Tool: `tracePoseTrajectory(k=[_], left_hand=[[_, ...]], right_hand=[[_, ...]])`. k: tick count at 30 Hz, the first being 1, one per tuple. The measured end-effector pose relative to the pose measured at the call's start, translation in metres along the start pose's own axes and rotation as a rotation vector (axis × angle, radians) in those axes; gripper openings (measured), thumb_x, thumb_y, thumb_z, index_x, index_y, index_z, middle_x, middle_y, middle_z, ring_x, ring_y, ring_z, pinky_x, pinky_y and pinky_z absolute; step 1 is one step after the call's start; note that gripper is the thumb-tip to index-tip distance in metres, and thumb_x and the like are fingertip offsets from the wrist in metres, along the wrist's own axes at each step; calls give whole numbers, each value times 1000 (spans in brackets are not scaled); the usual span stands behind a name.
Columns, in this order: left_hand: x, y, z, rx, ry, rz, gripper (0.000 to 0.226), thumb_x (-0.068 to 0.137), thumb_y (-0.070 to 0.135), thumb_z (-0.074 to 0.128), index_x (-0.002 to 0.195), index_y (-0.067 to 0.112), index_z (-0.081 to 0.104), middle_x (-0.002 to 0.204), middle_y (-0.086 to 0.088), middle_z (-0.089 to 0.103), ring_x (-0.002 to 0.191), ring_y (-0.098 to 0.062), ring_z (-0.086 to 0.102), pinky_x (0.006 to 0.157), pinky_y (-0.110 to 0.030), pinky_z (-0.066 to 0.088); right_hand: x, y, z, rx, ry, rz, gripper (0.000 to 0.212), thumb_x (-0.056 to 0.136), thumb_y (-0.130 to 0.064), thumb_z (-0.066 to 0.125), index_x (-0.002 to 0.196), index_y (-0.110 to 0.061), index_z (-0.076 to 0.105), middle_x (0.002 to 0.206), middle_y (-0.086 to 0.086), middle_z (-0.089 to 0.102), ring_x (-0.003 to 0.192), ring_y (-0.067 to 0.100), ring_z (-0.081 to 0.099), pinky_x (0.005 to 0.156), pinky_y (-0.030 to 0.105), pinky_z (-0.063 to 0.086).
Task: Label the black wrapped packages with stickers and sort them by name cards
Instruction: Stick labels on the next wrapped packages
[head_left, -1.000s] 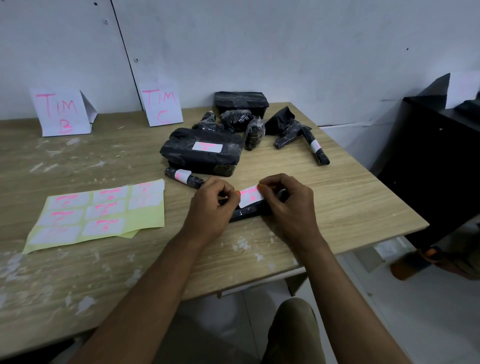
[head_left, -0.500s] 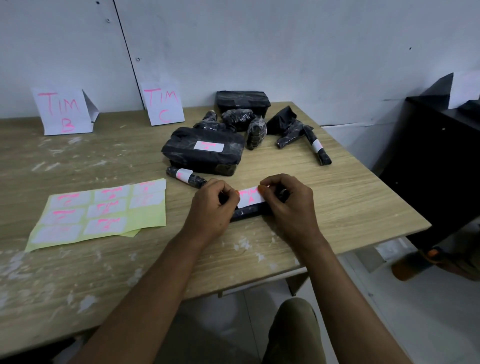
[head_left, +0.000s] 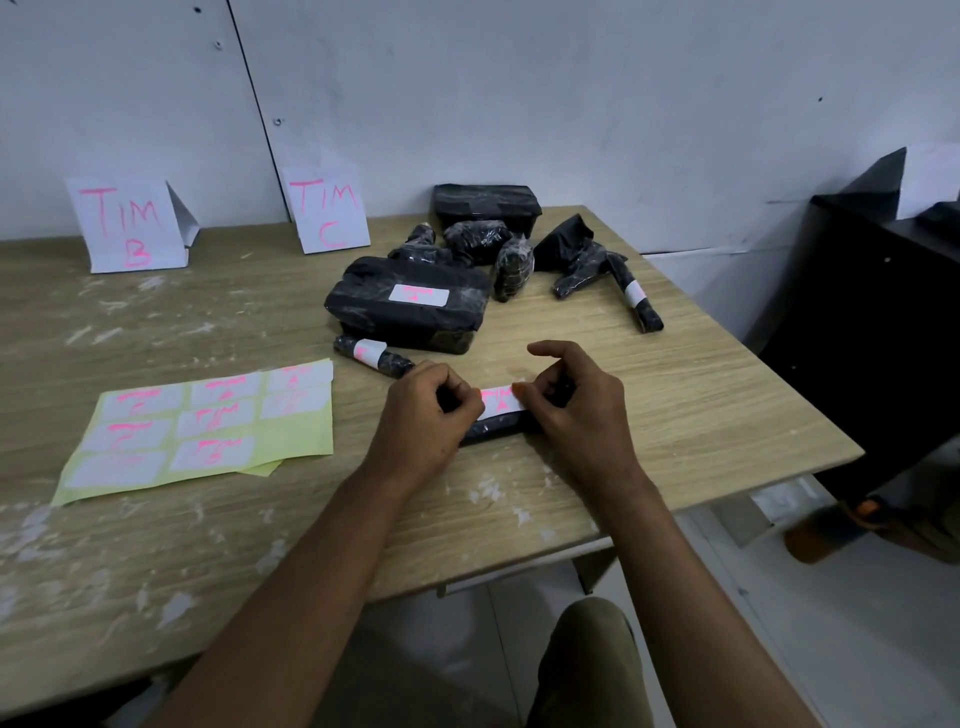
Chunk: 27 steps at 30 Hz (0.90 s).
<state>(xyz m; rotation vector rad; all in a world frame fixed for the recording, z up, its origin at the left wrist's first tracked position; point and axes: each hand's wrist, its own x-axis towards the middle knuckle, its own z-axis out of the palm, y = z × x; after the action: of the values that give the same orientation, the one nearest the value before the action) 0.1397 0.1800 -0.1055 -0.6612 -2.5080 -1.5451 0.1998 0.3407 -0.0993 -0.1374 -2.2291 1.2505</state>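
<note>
Head view: slim black package (head_left: 493, 430) is lying on the tabletop (head_left: 701, 415) near its front edge, white sticker (head_left: 497, 402) going on. Left hand (head_left: 423, 415) is gripping one end, right hand (head_left: 576, 405) is pinching the sticker's edge. Best to smooth from the middle outward, then wrap the ends.

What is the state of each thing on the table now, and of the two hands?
Left hand: grips the package's left end.
Right hand: presses the sticker down.
Package in hands: lying on the table, sticker across its top.
Sticker: on the package, pink writing up.
Large flat package: labelled.
Small roll: labelled.
Sticker sheet: flat, partly used.
Card TIM B: standing.
Card TIM C: standing.
</note>
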Motion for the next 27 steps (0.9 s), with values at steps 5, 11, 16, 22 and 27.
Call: tracePoseTrajectory(k=[5, 11, 16, 22, 27], left_hand=[[0, -2, 1, 3, 5, 19, 15, 81, 9, 71, 71, 6, 60, 77, -6, 63, 74, -20, 61, 69, -30, 50], [0, 1, -1, -37, 4, 30, 13, 81, 4, 70, 84, 9, 58, 88, -6, 60, 73, -8, 59, 64, -7, 40], [1, -2, 0, -24, -17, 97, 6, 85, 7, 68, 88, 11, 72, 100, 0, 60, 83, -6, 61, 77, -10, 46], [-1, -1, -1, -45, -53, 77, 8, 84, 16, 75, 91, 19, 74, 101, 4, 60, 93, -1, 59, 79, -8, 45], [-1, 1, -6, -62, -63, 18, 15, 78, 24, 80, 92, 20, 77, 105, 4, 62, 92, 5, 58, 76, -2, 42]], right_hand=[[1, 4, 1, -96, 21, -25, 38, 79, -15, 78, 113, -24, 63, 80, -7, 62, 81, 11, 60, 73, 27, 49], [2, 7, 2, -276, 123, -111, 28, 82, -21, 75, 109, -22, 67, 100, -3, 54, 99, 13, 44, 83, 26, 41], [-3, 5, 1, -366, 132, -328, 17, 88, -28, 68, 102, -22, 76, 103, 0, 59, 103, 20, 43, 85, 27, 37], [-4, 9, 3, -445, -56, -281, 23, 88, -42, 60, 100, -34, 77, 110, -7, 61, 112, 21, 40, 87, 40, 41], [-4, 4, 1, -463, -64, -138, 31, 84, -59, 53, 100, -43, 75, 116, -14, 56, 119, 16, 34, 89, 36, 32]])
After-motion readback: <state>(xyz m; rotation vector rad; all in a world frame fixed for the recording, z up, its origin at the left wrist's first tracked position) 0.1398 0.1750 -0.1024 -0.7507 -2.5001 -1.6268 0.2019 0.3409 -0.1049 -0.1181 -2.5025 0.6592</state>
